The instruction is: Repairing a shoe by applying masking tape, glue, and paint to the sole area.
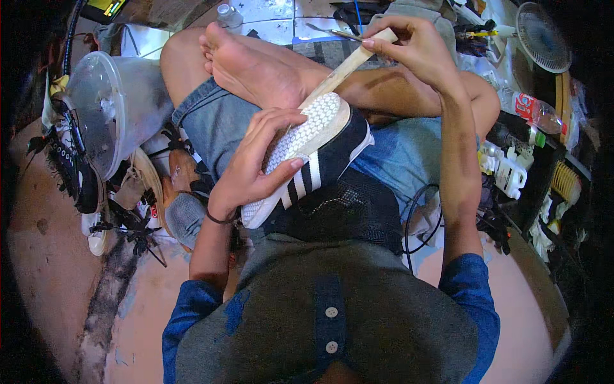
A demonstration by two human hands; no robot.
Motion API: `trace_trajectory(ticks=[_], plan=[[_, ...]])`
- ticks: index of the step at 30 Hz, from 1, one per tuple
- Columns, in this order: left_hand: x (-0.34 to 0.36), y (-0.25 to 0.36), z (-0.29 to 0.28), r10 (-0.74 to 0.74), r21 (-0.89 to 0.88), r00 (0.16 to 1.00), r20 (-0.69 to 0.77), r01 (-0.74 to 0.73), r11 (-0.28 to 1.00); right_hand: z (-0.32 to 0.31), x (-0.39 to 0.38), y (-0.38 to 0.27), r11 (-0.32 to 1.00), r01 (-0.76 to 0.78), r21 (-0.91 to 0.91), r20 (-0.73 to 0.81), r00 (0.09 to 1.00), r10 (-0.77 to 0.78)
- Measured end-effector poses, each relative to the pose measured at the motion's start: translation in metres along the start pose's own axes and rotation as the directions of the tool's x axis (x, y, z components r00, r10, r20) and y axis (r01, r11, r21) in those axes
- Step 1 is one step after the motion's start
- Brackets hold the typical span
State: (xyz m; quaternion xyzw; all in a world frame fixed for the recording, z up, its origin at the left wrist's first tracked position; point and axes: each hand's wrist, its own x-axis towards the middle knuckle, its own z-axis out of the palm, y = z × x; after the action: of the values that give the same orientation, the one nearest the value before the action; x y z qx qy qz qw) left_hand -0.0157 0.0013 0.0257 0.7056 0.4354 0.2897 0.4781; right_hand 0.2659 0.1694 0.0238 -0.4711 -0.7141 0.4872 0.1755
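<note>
My left hand (259, 153) is closed around a black shoe (334, 148) with white side stripes, held over my lap. Its white, dimpled sole (320, 121) faces up, fingers over one edge and the thumb on the other. Up and to the right, my right hand (416, 54) pinches the end of a flat cream strip (345, 70). The strip slants down to the far edge of the sole; whether it is joined there is hidden. A thin pointed metal tool (329, 30) shows at my right fingertips; I cannot tell if they hold it.
A translucent plastic tub (115, 115) stands at the left, with several shoes (80, 173) around it. My bare foot (252, 67) lies just beyond the shoe. At the right are a clear bottle (534, 112), a white container (510, 173) and a fan (543, 38). A black cable (409, 224) loops beside my lap.
</note>
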Motion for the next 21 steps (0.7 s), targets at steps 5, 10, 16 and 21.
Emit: trace_trajectory(ticks=[5,10,16,21], plan=[[-0.003,0.000,0.004,-0.026,-0.096,0.998,-0.052,0.021,0.995,-0.009,-0.015,-0.013,0.999,-0.010,0.037,-0.008,1.000,0.010],[-0.008,0.000,0.008,-0.079,-0.196,0.993,-0.091,0.060,0.979,-0.007,-0.028,-0.029,0.987,0.038,0.155,-0.045,0.999,-0.032],[-0.005,-0.002,0.009,-0.070,-0.201,0.993,-0.094,0.050,0.978,0.007,-0.050,-0.067,0.985,0.149,-0.085,-0.213,0.963,-0.164],[-0.016,-0.012,0.017,-0.172,-0.343,0.979,-0.110,0.125,0.931,0.049,-0.071,-0.101,0.973,0.222,-0.066,-0.286,0.930,-0.231]])
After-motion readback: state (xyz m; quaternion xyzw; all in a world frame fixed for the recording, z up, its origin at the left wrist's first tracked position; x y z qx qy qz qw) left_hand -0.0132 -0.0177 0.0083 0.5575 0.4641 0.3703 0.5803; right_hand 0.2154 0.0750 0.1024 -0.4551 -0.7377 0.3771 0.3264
